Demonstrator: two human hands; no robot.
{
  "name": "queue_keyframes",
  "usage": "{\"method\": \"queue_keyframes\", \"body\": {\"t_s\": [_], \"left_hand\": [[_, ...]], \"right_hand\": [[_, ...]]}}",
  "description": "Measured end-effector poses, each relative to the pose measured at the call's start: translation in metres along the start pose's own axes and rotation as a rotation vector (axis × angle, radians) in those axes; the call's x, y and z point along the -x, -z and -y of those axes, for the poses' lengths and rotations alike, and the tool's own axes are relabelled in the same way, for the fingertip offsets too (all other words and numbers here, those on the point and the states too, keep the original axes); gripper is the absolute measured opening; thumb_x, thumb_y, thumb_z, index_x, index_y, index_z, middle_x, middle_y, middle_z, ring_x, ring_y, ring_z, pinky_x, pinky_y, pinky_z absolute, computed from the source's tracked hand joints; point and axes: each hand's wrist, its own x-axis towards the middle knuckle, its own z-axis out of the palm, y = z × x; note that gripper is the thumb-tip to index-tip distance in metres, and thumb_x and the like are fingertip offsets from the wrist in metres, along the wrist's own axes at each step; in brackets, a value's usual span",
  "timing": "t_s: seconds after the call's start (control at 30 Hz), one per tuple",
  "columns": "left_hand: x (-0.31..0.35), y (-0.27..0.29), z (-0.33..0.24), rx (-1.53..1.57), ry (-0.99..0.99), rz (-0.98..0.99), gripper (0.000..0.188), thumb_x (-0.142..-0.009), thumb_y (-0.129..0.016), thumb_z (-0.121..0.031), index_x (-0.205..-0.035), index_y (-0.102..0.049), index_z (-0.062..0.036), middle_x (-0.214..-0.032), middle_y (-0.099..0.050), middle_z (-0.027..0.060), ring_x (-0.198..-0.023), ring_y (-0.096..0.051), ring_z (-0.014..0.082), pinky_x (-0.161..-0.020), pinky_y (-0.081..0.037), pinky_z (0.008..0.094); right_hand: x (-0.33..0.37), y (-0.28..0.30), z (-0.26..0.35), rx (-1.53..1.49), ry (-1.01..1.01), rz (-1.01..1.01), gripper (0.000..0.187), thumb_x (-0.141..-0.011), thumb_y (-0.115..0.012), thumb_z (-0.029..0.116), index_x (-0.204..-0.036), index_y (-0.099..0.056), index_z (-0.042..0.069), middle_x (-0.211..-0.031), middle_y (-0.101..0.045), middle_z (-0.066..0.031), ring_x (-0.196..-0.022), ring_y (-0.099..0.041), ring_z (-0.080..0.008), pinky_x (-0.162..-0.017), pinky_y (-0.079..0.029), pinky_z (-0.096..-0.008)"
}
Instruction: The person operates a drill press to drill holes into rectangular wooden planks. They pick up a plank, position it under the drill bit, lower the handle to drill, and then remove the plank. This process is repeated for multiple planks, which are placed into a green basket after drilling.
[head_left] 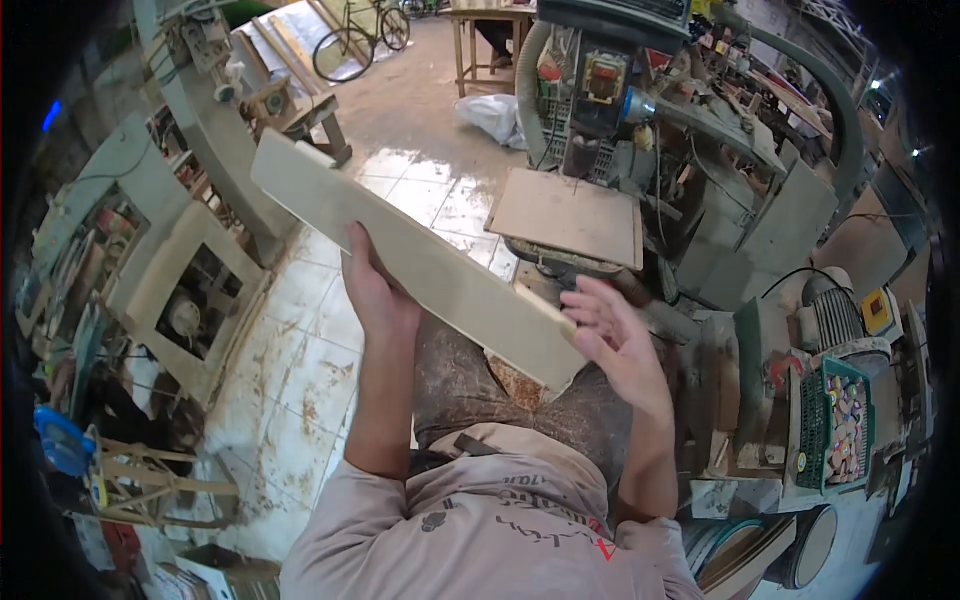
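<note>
A long, flat, pale wooden board (430, 270) slants across in front of me, its far end up at the left and its near end low at the right. Small pale strips show along its far edge near both ends. My left hand (382, 300) grips it near the middle, thumb on the upper face and the other fingers hidden beneath. At the near end is my right hand (622, 345), its fingers apart and slightly bent. The thumb side is close against the board's edge; whether it touches, I cannot tell.
Ahead stands a dusty machine with a flat wooden worktable (570, 215). To the right are a motor (832, 310) and a green basket (820, 440) of small pieces. A grey cabinet (180, 310) stands left. Dust marks the white tile floor (285, 400); a bicycle (360, 40) is farther back.
</note>
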Motion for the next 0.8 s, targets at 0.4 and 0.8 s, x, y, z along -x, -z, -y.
{"method": "queue_keyframes", "body": {"t_s": [0.4,0.8], "left_hand": [[-0.037,0.067,0.040,0.190,0.277,-0.222,0.037,-0.099,-0.047,-0.032,-0.121,-0.050,-0.0028,-0.111,-0.059,0.0113,-0.103,-0.058,0.0263,-0.093,-0.049,0.0438],[-0.030,0.096,0.072,0.250,0.476,-0.283,0.047,-0.101,-0.041,-0.036,-0.130,-0.043,0.0002,-0.127,-0.054,0.0166,-0.115,-0.054,0.0313,-0.100,-0.045,0.0485]], "right_hand": [[0.016,-0.024,-0.037,-0.276,-0.036,0.129,0.058,-0.090,-0.062,0.004,-0.140,-0.035,-0.002,-0.117,-0.059,-0.0092,-0.109,-0.056,-0.0135,-0.090,-0.046,-0.0285],[0.019,-0.045,-0.035,-0.288,-0.051,0.129,0.040,-0.092,-0.061,0.008,-0.127,-0.047,-0.002,-0.113,-0.060,-0.0074,-0.104,-0.057,-0.0114,-0.086,-0.048,-0.0270]]}}
